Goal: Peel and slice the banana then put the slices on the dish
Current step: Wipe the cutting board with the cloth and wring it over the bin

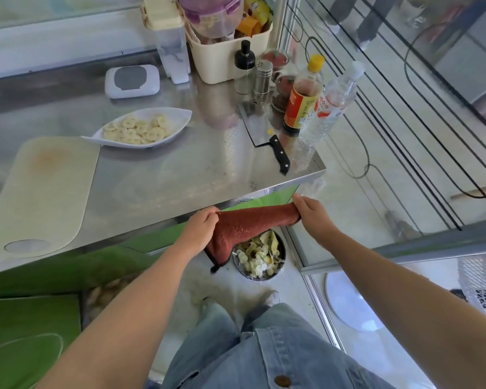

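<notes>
We judge the task all but finished. The banana slices [136, 130] lie heaped in the white leaf-shaped dish [177, 116], which stands on the steel worktop [163, 169] just beyond the far corner of the cutting board [42, 192]. The board itself is bare: no fruit, no peel, only a faint orange stain. The cleaver [264, 136] lies flat on the worktop to the right, well apart from the dish, near the bottles and with its handle towards the edge, in nobody's grip.

Both our hands are below the worktop's edge, off the food altogether. Our left hand [199, 231] pinches one end of a reddish-brown cloth [247, 228], and our right hand [312, 214] is clenched on the other end, so the cloth is stretched between them. It hangs over a round bin [260, 259] on the floor, which holds peel and scraps.

So peeling, slicing and plating look done. What seems left is only tidying, probably shaking out or folding the cloth.
</notes>
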Motion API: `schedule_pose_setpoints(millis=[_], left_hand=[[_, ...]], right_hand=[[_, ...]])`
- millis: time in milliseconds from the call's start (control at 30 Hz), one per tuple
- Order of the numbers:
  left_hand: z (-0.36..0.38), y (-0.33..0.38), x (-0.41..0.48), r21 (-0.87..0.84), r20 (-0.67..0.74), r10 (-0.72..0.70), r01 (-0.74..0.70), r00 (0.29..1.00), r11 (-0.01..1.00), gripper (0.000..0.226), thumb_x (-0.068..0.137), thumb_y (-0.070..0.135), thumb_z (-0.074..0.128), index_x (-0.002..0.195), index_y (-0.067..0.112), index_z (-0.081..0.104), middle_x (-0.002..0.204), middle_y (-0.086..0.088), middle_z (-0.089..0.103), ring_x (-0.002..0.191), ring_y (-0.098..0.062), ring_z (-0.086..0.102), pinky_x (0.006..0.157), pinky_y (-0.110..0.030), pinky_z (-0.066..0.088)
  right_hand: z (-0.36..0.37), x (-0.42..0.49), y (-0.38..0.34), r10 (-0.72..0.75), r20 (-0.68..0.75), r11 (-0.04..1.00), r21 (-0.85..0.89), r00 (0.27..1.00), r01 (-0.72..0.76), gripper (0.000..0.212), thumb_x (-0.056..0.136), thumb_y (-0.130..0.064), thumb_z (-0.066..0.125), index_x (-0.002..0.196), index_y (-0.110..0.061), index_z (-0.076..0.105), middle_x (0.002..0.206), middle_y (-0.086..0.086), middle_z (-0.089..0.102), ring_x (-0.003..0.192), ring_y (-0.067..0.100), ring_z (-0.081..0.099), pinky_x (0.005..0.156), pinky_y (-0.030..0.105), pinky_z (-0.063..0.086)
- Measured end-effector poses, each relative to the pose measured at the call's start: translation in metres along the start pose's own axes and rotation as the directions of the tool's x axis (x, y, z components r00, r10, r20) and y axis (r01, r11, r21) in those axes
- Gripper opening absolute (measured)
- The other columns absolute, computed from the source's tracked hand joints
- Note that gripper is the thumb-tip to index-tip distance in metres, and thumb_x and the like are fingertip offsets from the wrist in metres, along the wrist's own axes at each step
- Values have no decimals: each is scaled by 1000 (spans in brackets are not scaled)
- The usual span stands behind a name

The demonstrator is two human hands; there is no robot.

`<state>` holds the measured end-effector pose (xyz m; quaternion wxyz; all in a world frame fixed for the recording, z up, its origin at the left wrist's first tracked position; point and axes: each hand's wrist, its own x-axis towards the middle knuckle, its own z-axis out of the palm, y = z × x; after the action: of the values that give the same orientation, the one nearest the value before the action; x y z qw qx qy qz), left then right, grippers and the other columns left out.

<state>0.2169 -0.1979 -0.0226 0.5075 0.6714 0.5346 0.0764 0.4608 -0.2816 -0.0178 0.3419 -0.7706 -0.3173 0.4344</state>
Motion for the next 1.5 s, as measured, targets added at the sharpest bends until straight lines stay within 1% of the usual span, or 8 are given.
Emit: schedule_pose_setpoints(millis=[100,233,467,567,667,967,1267,1500], left_hand=[[10,16,-2,-5,132,-151,153,980,988,20,96,24,36,77,19,37,75,3,32,71,-13,36,65,-34,28],[20,4,6,172,73,-247,232,966,957,42,88,21,50,127,8,48,120,-16,52,117,-30,48,96,-41,41],[44,14,2,-305,293,-428,508,855,806,69,98,57,21,142,6,39,147,-14,39,135,-29,36,110,-42,29],[53,19,3,-581,384,-410,561,827,589,94,87,75,13,140,3,40,143,-17,45,133,-32,41,112,-48,29],[56,27,0,-728,442,-331,548,834,410,91,83,79,26,118,3,58,98,-14,70,93,-29,65,87,-43,50],[65,34,1,-760,193,-296,333,936,558,17,86,7,65,103,9,65,108,-18,69,93,-29,67,80,-40,55],[53,53,-7,-800,212,-242,310,947,513,19,91,4,48,96,13,64,91,-12,68,84,-28,64,72,-40,55],[43,31,-4,-741,50,-394,298,918,601,19,94,25,57,112,19,58,107,-9,68,92,-24,66,66,-30,51]], right_hand=[[7,-4,-3,116,122,977,165,986,-136,40,96,-52,44,103,-15,59,100,3,64,94,17,61,92,34,47],[8,-5,-3,123,258,964,196,958,-177,38,86,-20,70,114,-8,49,113,17,61,97,27,65,86,41,56],[26,-17,-16,142,423,942,221,895,-254,41,89,-18,65,121,-9,42,112,17,59,88,27,64,69,36,56],[29,-19,-23,86,481,944,241,872,-227,43,90,-13,63,126,-5,42,114,15,58,94,26,63,72,33,56],[27,-16,-22,16,457,935,309,889,-175,39,90,-5,61,125,-1,45,113,15,60,98,25,62,85,35,55],[14,-6,8,28,213,986,157,977,-62,30,84,-10,69,110,-10,53,110,15,63,102,30,64,91,46,54],[21,-10,4,71,565,876,359,822,-322,53,78,-29,56,129,-15,51,120,5,62,111,22,57,103,40,39],[30,0,-12,101,445,829,456,890,-322,38,95,-17,56,129,-3,53,123,16,64,112,29,62,98,40,50]])
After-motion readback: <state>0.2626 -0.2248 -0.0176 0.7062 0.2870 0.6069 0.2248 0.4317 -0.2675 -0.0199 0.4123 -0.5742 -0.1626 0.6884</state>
